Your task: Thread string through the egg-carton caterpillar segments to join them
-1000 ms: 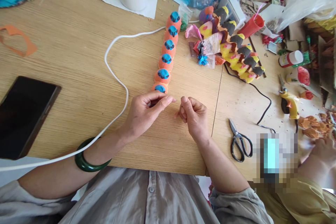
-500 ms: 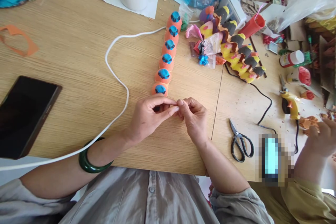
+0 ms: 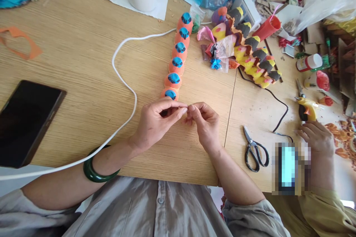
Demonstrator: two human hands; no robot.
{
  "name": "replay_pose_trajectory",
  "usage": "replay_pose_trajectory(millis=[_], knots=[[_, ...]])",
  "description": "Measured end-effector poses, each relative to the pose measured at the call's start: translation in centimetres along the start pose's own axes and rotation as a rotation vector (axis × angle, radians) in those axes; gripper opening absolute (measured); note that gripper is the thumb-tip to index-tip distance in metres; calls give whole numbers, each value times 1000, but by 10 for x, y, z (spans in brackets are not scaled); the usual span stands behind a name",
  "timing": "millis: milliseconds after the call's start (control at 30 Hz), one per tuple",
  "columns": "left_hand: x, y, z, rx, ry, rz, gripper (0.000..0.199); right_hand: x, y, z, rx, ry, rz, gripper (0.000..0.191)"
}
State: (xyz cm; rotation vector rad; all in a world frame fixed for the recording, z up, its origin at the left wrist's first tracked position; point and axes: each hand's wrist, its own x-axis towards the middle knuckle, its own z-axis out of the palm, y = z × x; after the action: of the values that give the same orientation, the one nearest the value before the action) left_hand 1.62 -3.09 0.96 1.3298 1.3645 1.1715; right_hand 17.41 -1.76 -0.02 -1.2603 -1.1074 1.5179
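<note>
My left hand (image 3: pixel 157 122) and right hand (image 3: pixel 205 122) are nearly tip to tip over the desk (image 3: pixel 167 163), toward its near edge, each thumb pressed to its forefinger; whether I pinch something tiny, I cannot tell. The blue-topped orange strip (image 3: pixel 176 68) runs from beside my left hand toward the far edge. I judge this fine fingertip work, calling for a steady grip.

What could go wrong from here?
The white cord crosses the left forearm and runs to the orange, blue-topped row, so moving that arm might tug it. The left hand is right by the row's near end and could nudge it. The scissors lie beside the right forearm, which might brush them if it swings outward.
</note>
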Motion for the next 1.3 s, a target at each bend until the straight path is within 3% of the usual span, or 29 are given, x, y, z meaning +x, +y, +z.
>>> replay_pose_trajectory(millis=[100, 233, 333, 467, 733, 867, 1200, 1300], knots=[[1, 2, -1, -61, 6, -71, 18, 1, 0, -1, 22, 79, -22, 34], [2, 2, -3, -139, 7, -134, 16, 2, 0, -2, 24, 61, 19, 45], [2, 0, -4, -152, 12, -129, 15, 3, 0, -2, 29, 59, 21, 38], [2, 0, -4, -135, 16, -118, 17, 3, 1, -3, 11, 53, 12, 44], [2, 1, -3, -138, 20, -97, 14, 4, -1, -3, 17, 66, 9, 39], [1, 3, -3, -136, 26, -110, 14, 4, -1, -3, -4, 47, 37, 47], [1, 3, -3, -145, 19, -120, 14, 5, -2, -2, 16, 83, 42, 44], [2, 4, -2, -152, 18, -118, 14, 5, -2, -2, -24, 57, 85, 52]])
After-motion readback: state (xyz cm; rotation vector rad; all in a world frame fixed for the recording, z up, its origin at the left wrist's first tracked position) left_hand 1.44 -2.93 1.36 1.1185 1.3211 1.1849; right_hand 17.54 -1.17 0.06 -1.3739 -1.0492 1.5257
